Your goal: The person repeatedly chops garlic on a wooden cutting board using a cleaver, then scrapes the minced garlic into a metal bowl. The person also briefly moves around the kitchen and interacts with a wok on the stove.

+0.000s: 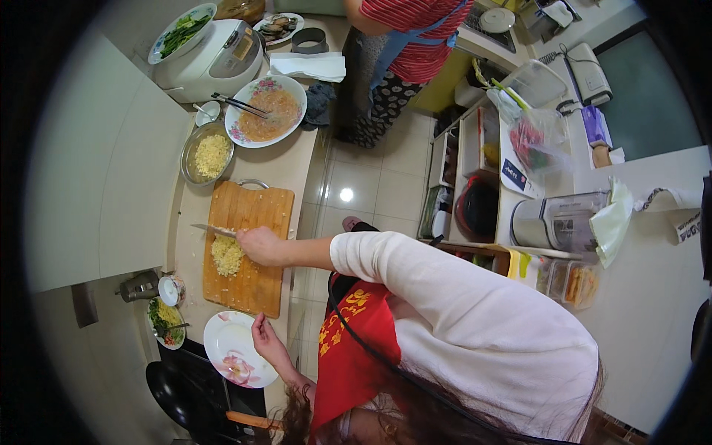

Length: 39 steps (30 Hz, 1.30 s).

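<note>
My right hand (260, 246) grips a kitchen knife (214, 228) by its handle, which the fingers hide. The blade lies across a mound of finely chopped pale yellow food, perhaps garlic (227, 257), on a bamboo cutting board (253, 211). Small bits are scattered over the wood. By the board's near corner, beside a white plate with a pink flower (222, 339), is my left hand (268, 340). It looks loosely curled and empty; whether it touches the plate's rim is unclear.
A metal bowl (185, 161) holds more chopped food. Beyond it are a flowered bowl (297, 114) with soaking noodles, chopsticks (242, 105) and a rice cooker (189, 69). A black wok (172, 395) sits on the hob. Another person (414, 44) stands at the counter's far end.
</note>
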Each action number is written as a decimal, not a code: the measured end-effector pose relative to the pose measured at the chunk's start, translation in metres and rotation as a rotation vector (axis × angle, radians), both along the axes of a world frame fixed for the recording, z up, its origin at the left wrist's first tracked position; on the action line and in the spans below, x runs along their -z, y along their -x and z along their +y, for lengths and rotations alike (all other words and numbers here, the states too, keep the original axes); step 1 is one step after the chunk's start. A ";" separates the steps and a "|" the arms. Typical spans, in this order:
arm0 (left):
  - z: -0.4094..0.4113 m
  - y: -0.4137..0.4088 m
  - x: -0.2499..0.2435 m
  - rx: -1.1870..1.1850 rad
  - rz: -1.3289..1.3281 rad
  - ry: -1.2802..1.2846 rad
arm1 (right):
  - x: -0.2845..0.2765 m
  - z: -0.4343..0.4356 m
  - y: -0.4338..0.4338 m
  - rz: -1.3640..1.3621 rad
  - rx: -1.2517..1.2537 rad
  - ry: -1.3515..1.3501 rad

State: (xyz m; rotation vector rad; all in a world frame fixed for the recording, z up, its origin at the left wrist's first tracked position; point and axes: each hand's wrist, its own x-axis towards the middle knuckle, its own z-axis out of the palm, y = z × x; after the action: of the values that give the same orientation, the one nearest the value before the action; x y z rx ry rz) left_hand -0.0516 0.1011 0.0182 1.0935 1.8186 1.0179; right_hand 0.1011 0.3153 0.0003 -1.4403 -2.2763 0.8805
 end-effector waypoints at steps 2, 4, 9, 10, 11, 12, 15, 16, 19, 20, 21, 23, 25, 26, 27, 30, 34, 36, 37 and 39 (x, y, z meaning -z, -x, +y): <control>-0.001 0.005 -0.001 0.021 0.014 0.012 | 0.000 -0.003 0.010 0.059 0.055 0.035; -0.004 0.011 -0.001 0.039 -0.010 0.018 | -0.001 -0.005 0.012 0.103 0.049 0.026; 0.004 0.019 0.001 0.152 0.021 0.068 | 0.000 -0.014 0.009 0.052 0.079 0.023; 0.009 0.019 0.001 0.185 0.029 0.075 | 0.000 -0.015 0.008 0.047 0.083 0.029; 0.014 0.020 0.000 0.203 0.043 0.082 | 0.001 -0.016 0.009 0.048 0.086 0.039; 0.019 0.019 -0.001 0.230 0.055 0.094 | 0.002 -0.017 0.010 0.059 0.088 0.035; 0.033 0.017 -0.006 0.285 0.065 0.081 | 0.004 -0.019 0.011 0.085 0.095 0.008; 0.038 0.017 -0.009 0.293 0.081 0.073 | 0.004 -0.020 0.011 0.098 0.110 -0.004; 0.048 0.019 -0.012 0.307 0.093 0.017 | 0.000 -0.025 0.008 0.077 0.102 0.050; 0.050 0.021 -0.012 0.327 0.087 -0.025 | -0.003 -0.026 0.006 0.059 0.092 0.088; 0.051 0.023 -0.012 0.305 0.070 -0.011 | -0.006 -0.029 0.005 0.064 0.092 0.065; 0.051 0.027 -0.009 0.281 0.010 -0.052 | -0.012 -0.032 0.006 0.055 0.090 -0.003; 0.048 0.030 -0.005 0.224 -0.009 -0.019 | -0.019 -0.036 0.012 0.069 0.100 -0.011; 0.045 0.032 -0.004 0.195 -0.019 0.000 | -0.022 -0.038 0.017 0.073 0.091 -0.005; 0.042 0.033 -0.003 0.188 -0.022 0.005 | -0.023 -0.042 0.021 0.087 0.070 0.013; 0.036 0.032 -0.004 0.158 -0.044 0.007 | -0.024 -0.051 0.029 0.094 0.027 -0.035; 0.031 0.027 -0.010 0.097 -0.057 0.017 | -0.021 -0.059 0.027 0.052 -0.120 0.075; 0.030 0.026 -0.010 0.056 -0.055 0.016 | -0.018 -0.054 0.023 0.001 -0.153 0.150; 0.030 0.026 -0.009 0.077 -0.053 -0.010 | -0.017 -0.050 0.022 -0.002 -0.108 0.168; 0.028 0.029 -0.006 0.043 -0.021 -0.036 | -0.014 -0.041 0.019 -0.093 -0.111 0.163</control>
State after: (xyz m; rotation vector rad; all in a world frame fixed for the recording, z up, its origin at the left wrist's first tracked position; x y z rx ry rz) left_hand -0.0807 0.1287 0.0243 1.1348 1.7585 1.0370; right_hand 0.0819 0.2746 0.0147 -1.4612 -2.4218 1.0756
